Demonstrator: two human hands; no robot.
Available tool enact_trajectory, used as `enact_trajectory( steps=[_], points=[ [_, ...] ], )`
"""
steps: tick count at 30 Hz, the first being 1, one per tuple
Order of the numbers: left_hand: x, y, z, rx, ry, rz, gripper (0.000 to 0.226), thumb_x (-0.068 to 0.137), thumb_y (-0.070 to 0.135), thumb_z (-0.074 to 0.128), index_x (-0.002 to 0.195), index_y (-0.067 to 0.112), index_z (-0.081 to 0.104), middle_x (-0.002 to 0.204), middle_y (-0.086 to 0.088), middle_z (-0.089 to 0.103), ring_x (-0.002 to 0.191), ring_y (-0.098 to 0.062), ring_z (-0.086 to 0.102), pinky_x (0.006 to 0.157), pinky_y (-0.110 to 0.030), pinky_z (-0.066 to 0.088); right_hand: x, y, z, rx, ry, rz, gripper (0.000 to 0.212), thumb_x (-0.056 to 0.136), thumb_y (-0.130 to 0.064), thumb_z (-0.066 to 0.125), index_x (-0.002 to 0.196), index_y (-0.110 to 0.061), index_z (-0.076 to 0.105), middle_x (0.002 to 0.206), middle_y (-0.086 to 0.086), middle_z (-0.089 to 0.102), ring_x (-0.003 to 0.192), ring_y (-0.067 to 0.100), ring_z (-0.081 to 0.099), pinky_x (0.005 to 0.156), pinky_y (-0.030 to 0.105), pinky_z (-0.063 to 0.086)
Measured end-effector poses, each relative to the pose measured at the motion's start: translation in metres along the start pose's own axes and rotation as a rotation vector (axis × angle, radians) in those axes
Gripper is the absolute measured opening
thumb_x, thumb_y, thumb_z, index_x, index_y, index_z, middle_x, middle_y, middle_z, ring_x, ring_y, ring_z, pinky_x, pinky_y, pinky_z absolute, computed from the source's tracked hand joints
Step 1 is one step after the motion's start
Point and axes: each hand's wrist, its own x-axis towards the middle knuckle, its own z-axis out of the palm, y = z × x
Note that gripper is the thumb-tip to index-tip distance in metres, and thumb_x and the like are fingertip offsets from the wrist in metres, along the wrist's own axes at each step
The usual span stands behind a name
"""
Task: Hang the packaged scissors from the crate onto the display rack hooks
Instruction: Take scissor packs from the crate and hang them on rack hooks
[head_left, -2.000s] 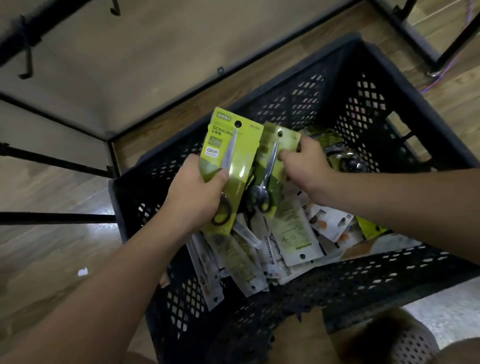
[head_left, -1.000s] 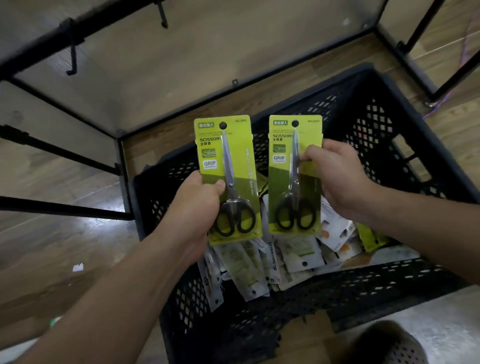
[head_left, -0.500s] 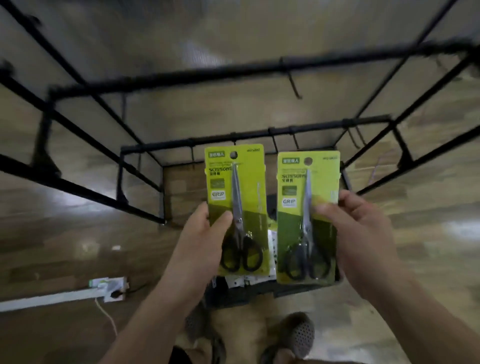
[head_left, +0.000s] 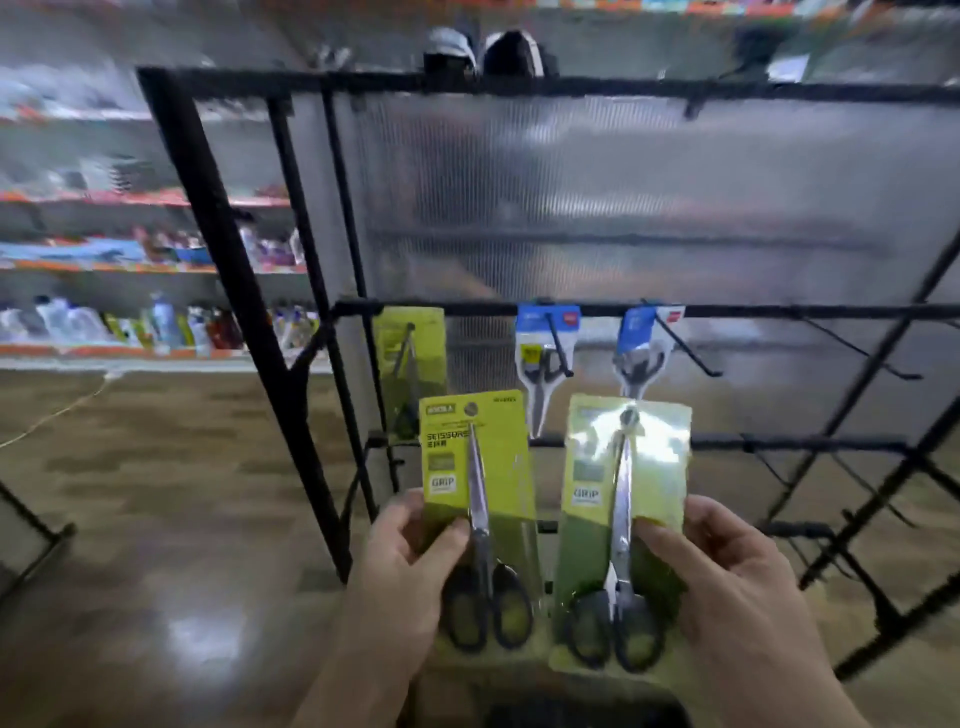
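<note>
Right in front of me, the left hand (head_left: 410, 561) pinches a lime-green carded pack of black-handled scissors (head_left: 478, 467) by its left edge, with the thumb across the front. The right hand (head_left: 727, 587) grips a second, matching green pack (head_left: 628, 467) by its right edge. Both packs are upright, side by side and just apart, before the black metal display rack (head_left: 221, 249). On its middle bar a green scissors pack (head_left: 410, 364) and two blue-topped packs (head_left: 545, 332) hang from black wire hooks (head_left: 685, 345). Blurred shop shelves (head_left: 104, 265) stand to the left.
</note>
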Motion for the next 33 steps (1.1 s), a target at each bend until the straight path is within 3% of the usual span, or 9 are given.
enact_trajectory(
  steps=[3, 5, 10, 13, 15, 18, 23, 28, 33],
  points=[
    [-0.007, 0.005, -0.022, 0.012, 0.045, 0.045, 0.029, 0.093, 0.004, 0.071, 0.093, 0.033, 0.074, 0.089, 0.002, 0.078, 0.093, -0.024, 0.073, 0.092, -0.045, 0.057, -0.016, -0.008, 0.02, 0.052, 0.032, 0.007, 0.018, 0.073, -0.012, 0.075, 0.089, -0.004, 0.075, 0.09, 0.036, 0.069, 0.07, 0.031, 0.064, 0.056, 0.029, 0.052],
    [-0.012, 0.008, -0.033, 0.026, 0.034, 0.059, 0.035, 0.093, 0.005, 0.072, 0.088, 0.039, 0.073, 0.088, 0.002, 0.077, 0.091, -0.023, 0.073, 0.091, -0.046, 0.057, -0.022, -0.014, 0.028, 0.039, 0.031, -0.004, 0.01, 0.081, -0.005, 0.073, 0.091, -0.003, 0.075, 0.086, 0.027, 0.073, 0.065, 0.027, 0.067, 0.049, 0.026, 0.052],
    [-0.015, 0.015, -0.044, 0.004, 0.066, 0.08, 0.022, 0.094, 0.005, 0.07, 0.094, 0.027, 0.07, 0.087, 0.007, 0.078, 0.09, -0.02, 0.074, 0.087, -0.039, 0.055, -0.025, -0.03, 0.035, -0.002, -0.01, -0.03, 0.008, 0.09, -0.002, 0.069, 0.095, -0.002, 0.074, 0.09, 0.02, 0.077, 0.07, 0.024, 0.072, 0.051, 0.025, 0.056],
    [-0.023, 0.016, -0.045, -0.006, 0.073, 0.064, 0.02, 0.095, 0.007, 0.07, 0.099, 0.027, 0.07, 0.094, 0.004, 0.079, 0.095, -0.022, 0.074, 0.095, -0.046, 0.056, -0.026, -0.033, 0.037, 0.01, -0.057, -0.006, 0.014, 0.084, -0.002, 0.073, 0.098, -0.001, 0.073, 0.091, 0.018, 0.078, 0.071, 0.024, 0.075, 0.053, 0.025, 0.057],
    [-0.026, 0.02, -0.045, 0.006, 0.094, 0.068, 0.022, 0.094, 0.009, 0.071, 0.1, 0.03, 0.07, 0.096, 0.005, 0.079, 0.096, -0.019, 0.075, 0.098, -0.05, 0.055, -0.025, -0.036, 0.038, 0.009, -0.095, 0.004, 0.021, 0.08, -0.005, 0.076, 0.1, -0.002, 0.072, 0.092, 0.016, 0.078, 0.074, 0.026, 0.076, 0.059, 0.029, 0.059],
    [-0.03, 0.028, -0.042, 0.049, 0.111, 0.092, 0.021, 0.095, 0.013, 0.07, 0.101, 0.034, 0.07, 0.097, 0.008, 0.079, 0.094, -0.016, 0.075, 0.092, -0.044, 0.057, -0.02, -0.035, 0.035, -0.016, -0.086, -0.017, 0.009, 0.084, -0.003, 0.076, 0.093, -0.004, 0.074, 0.091, 0.018, 0.077, 0.077, 0.028, 0.072, 0.076, 0.041, 0.057],
    [-0.028, 0.025, -0.034, 0.055, 0.177, 0.136, 0.021, 0.096, 0.008, 0.069, 0.109, 0.024, 0.068, 0.096, 0.008, 0.078, 0.091, -0.013, 0.075, 0.091, -0.043, 0.06, -0.012, -0.023, 0.032, -0.06, -0.116, 0.023, 0.007, 0.086, -0.012, 0.079, 0.092, -0.01, 0.075, 0.09, 0.013, 0.077, 0.086, 0.033, 0.072, 0.09, 0.054, 0.058],
    [-0.017, 0.012, -0.042, 0.056, 0.167, 0.117, 0.02, 0.098, 0.007, 0.067, 0.108, 0.024, 0.068, 0.096, 0.007, 0.078, 0.094, -0.014, 0.075, 0.089, -0.042, 0.061, -0.009, -0.007, 0.043, -0.089, -0.1, 0.06, 0.007, 0.086, -0.021, 0.08, 0.088, -0.018, 0.074, 0.091, 0.011, 0.077, 0.094, 0.039, 0.073, 0.091, 0.061, 0.057],
    [0.02, 0.008, -0.061, 0.061, 0.139, 0.11, 0.018, 0.098, 0.016, 0.067, 0.107, 0.031, 0.067, 0.098, 0.01, 0.078, 0.094, -0.016, 0.075, 0.093, -0.051, 0.058, 0.005, -0.008, 0.073, -0.089, -0.069, 0.038, 0.021, 0.085, -0.022, 0.08, 0.095, -0.01, 0.067, 0.095, 0.023, 0.072, 0.092, 0.045, 0.067, 0.093, 0.069, 0.051]
  ],
)
